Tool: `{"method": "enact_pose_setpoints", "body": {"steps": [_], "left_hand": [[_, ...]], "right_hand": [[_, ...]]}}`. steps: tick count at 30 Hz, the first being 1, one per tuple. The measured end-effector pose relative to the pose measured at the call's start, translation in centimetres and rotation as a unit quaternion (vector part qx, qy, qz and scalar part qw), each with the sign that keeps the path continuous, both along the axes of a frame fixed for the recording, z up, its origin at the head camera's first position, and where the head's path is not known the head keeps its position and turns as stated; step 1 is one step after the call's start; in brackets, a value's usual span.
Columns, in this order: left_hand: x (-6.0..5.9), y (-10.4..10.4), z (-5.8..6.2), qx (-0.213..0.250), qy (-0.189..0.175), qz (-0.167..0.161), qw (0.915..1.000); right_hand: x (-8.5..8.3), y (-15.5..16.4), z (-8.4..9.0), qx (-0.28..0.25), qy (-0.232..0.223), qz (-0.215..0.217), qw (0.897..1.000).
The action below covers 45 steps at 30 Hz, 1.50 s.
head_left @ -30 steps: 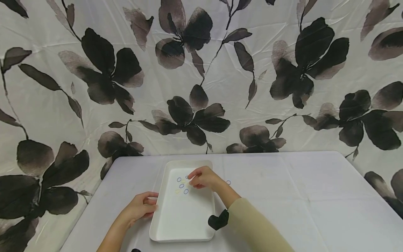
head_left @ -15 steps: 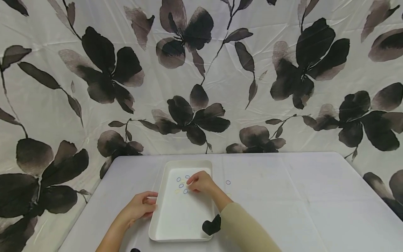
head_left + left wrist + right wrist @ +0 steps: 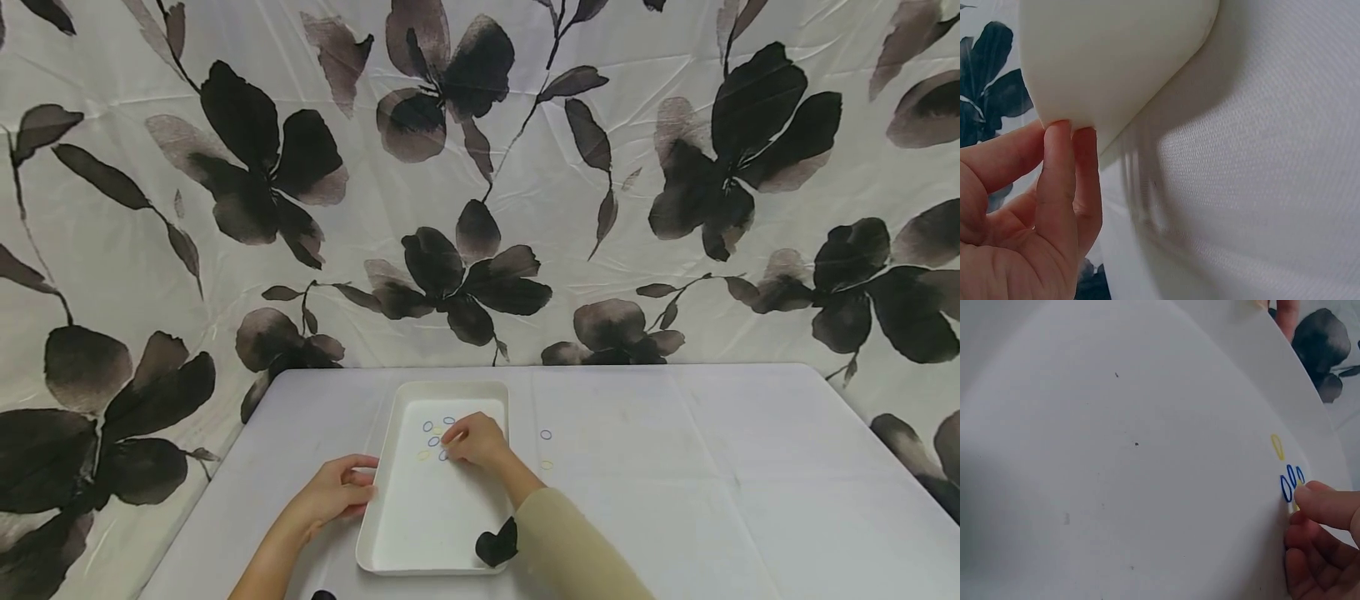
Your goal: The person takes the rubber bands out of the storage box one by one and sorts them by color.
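A white tray (image 3: 420,517) lies on the table, with several thin blue and yellow rubber bands (image 3: 428,427) grouped in its far half. My left hand (image 3: 333,492) grips the tray's left rim; the left wrist view shows fingertips (image 3: 1059,134) pressed at its edge. Over the group, my right hand (image 3: 480,442) reaches down with curled fingers. In the right wrist view, a bit of yellow band (image 3: 1295,506) shows between its thumb and index finger. Beside it lie blue bands (image 3: 1285,489) and a yellow band (image 3: 1277,447) on the tray floor.
To the tray's right, a blue band (image 3: 546,434) and a yellow band (image 3: 547,465) lie on the white tablecloth (image 3: 712,500). A floral curtain (image 3: 465,167) hangs behind the table's far edge. A black piece (image 3: 497,543) at the right sleeve overhangs the tray.
My right hand has moved down and slightly left, closer over the bands. The yellow band on the table, hidden by the arm before, now shows. My left hand stays at the rim.
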<state>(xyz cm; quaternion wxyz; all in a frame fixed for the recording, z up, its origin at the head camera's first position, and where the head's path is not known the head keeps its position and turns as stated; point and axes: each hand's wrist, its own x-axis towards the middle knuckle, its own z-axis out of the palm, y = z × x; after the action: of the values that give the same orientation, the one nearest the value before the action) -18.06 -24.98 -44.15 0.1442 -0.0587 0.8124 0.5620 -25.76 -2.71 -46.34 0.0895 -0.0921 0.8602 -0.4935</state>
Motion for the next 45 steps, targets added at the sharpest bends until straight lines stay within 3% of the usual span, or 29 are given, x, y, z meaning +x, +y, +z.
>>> {"method": "enact_pose_setpoints", "body": {"steps": [6,14,22,26,33,45], "left_hand": [[0.0,0.1,0.1,-0.002,0.001,0.007,1.0],[-0.2,0.0,-0.2,-0.002,0.003,0.009,1.0],[-0.2,0.1,-0.1,-0.007,0.002,0.009,0.9999],[-0.1,0.2,0.0,-0.011,0.006,0.009,0.9999],[0.0,0.1,0.0,-0.011,0.003,0.009,0.9999],[-0.1,0.1,-0.2,-0.01,0.001,0.011,0.9999]], "right_hand": [[0.3,-0.3,0.1,0.065,0.06,0.008,0.996],[0.6,-0.4,0.2,0.083,0.059,0.004,0.995],[0.2,0.2,0.2,0.089,0.083,0.031,0.992],[-0.1,0.7,0.2,0.085,0.068,0.036,0.993],[-0.2,1.1,0.3,0.013,0.005,0.022,1.0],[-0.1,1.7,1.9,-0.018,-0.017,0.035,0.999]]}}
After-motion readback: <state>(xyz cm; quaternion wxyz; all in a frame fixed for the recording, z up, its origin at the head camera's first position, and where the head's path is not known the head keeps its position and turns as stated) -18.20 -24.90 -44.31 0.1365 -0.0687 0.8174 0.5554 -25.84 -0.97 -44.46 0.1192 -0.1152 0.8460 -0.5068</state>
